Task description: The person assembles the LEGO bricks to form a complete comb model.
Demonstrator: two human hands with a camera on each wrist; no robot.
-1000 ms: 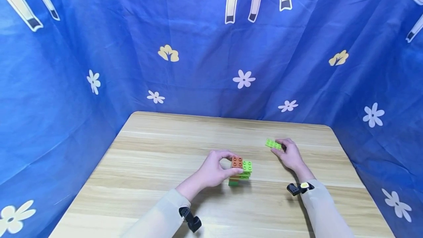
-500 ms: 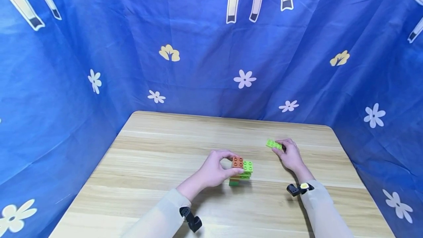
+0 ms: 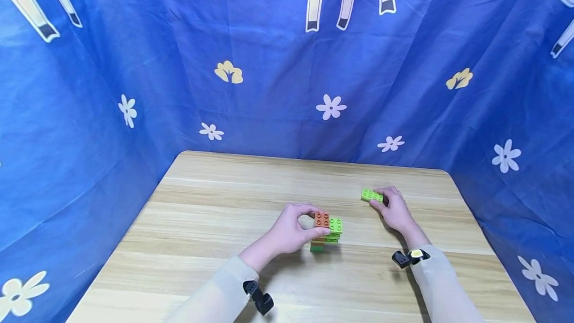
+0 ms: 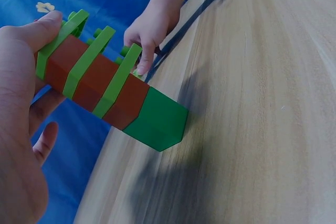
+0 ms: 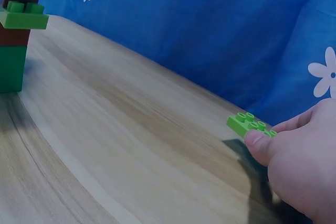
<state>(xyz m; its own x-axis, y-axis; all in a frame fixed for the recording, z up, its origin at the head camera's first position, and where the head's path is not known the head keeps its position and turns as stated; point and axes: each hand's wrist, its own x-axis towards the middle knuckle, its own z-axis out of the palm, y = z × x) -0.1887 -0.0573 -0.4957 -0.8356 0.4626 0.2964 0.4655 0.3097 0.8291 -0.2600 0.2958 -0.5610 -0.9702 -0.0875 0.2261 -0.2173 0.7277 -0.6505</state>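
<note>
My left hand grips a tower of toy building bricks by its top, thumb on the near side. The tower stands upright, with a brown brick uppermost. In the left wrist view, brown bricks alternate with thin light green bricks that jut out to one side, above a dark green brick at the bottom. Farther back and to the right, my right hand pinches a flat light green brick by its right end, studs up. In the right wrist view a shadow lies below that brick.
The tower and both hands are over a wooden table. A blue curtain with flower and animal prints encloses its back and sides. Each wrist wears a black camera band.
Very little differs. My right hand and wrist have shifted slightly to the right with the flat light green brick, while my left hand keeps its grip on the tower.
</note>
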